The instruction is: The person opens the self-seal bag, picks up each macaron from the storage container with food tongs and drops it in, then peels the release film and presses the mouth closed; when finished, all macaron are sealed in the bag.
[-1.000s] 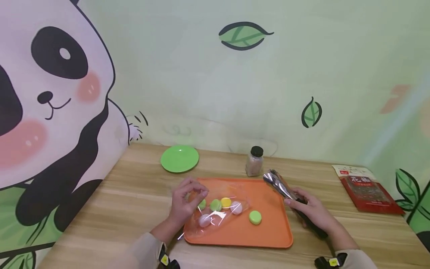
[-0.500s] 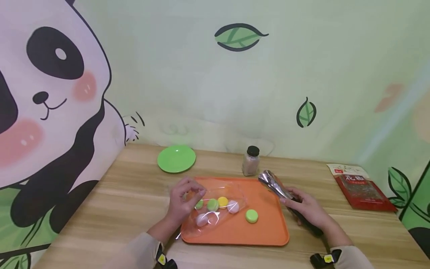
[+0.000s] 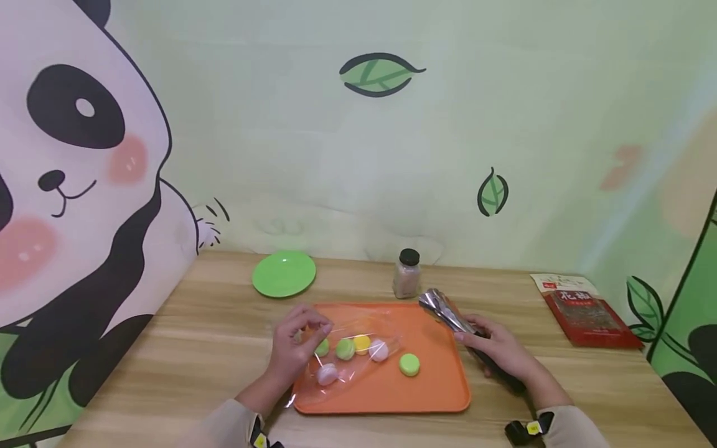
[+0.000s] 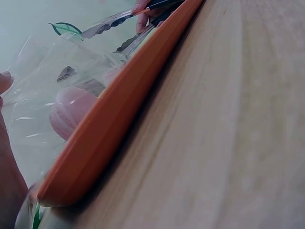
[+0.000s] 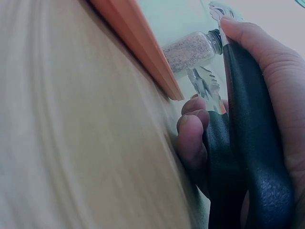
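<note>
My left hand (image 3: 294, 345) pinches the edge of a clear plastic bag (image 3: 355, 373) between thumb and fingers, at the left side of an orange tray (image 3: 431, 395). Through the plastic show green macarons (image 3: 345, 350), a yellow macaron (image 3: 361, 343) and two pale pink macarons (image 3: 378, 350); the left wrist view has a pink macaron (image 4: 71, 112) close up. A single green macaron (image 3: 409, 364) lies on the tray to the right of the bag. My right hand (image 3: 498, 348) grips tongs (image 5: 255, 129) by their black handles, the metal ends pointing to the tray's far right corner.
Behind the tray stands a glass jar (image 3: 407, 277) with a black lid and pinkish contents. A green plate (image 3: 284, 274) lies at the back left of the wooden table (image 3: 201, 348). Far right is a red and white food packet (image 3: 588, 314), near the painted wall.
The head view has turned a little to the right, so everything sits further left in it. Both hands, the bag and the tongs keep nearly the same places about the tray.
</note>
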Tool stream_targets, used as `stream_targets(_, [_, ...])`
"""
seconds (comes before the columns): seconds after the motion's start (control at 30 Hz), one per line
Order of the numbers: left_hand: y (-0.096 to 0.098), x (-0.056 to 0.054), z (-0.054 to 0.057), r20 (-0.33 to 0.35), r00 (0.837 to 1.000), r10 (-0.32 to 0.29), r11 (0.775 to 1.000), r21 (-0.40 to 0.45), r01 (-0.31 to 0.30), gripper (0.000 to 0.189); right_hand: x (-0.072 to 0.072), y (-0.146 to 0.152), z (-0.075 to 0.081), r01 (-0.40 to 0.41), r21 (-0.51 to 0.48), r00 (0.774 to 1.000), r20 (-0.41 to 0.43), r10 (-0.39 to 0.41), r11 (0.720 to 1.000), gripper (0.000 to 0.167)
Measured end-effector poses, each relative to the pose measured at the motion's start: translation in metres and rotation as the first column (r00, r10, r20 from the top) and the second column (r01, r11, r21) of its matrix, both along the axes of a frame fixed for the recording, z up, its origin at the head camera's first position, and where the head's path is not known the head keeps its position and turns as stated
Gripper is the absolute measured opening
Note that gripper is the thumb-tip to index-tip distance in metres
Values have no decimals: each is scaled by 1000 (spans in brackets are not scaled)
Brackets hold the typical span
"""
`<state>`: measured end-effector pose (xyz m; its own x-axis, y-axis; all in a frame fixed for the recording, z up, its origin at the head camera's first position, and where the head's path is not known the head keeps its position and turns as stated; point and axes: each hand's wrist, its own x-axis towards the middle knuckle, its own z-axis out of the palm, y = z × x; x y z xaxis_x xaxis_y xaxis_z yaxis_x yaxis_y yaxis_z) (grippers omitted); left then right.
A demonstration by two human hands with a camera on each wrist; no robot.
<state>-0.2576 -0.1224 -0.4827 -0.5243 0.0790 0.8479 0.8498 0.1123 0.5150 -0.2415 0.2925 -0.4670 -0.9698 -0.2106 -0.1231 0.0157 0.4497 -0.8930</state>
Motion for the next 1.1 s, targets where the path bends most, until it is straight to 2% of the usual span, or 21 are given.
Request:
stream_targets(0.13, [1,-1,-3,22,1000,-8,1000,0,8,8,0,1,0,-23,-17,999,-23,23,1000,58])
stream_targets(0.3, [2,-1,-5,28,1000,-7,1000,9,7,20,-1,3,3,-41,-4,998,-41,40,999,56])
stream_targets(0.5, [2,2,-3,43,999,-14,1000,-1,14,19,3,2,2,-10,-4,1000,-17,10,1000,57])
stream_targets(0.67, [-2,-1,7,37,999,-21,1000,-14,21,16,0,-3,4,-27,1,999,-26,27,1000,54])
stream_targets(0.77, [1,2,20,40,998,-39,999,-3,39,15,1,-1,7,-26,0,999,-33,26,1000,54])
stream_targets(0.83, [4,4,23,39,998,-50,999,10,50,17,4,1,7,-19,5,999,-29,19,1000,55])
stream_targets(0.9, [5,6,21,53,997,-53,999,7,53,16,7,1,5,-16,18,1000,-23,16,1000,56])
stream_targets(1.1, [0,4,5,59,998,-20,1000,2,20,12,7,-2,3,-39,30,998,-45,41,999,55])
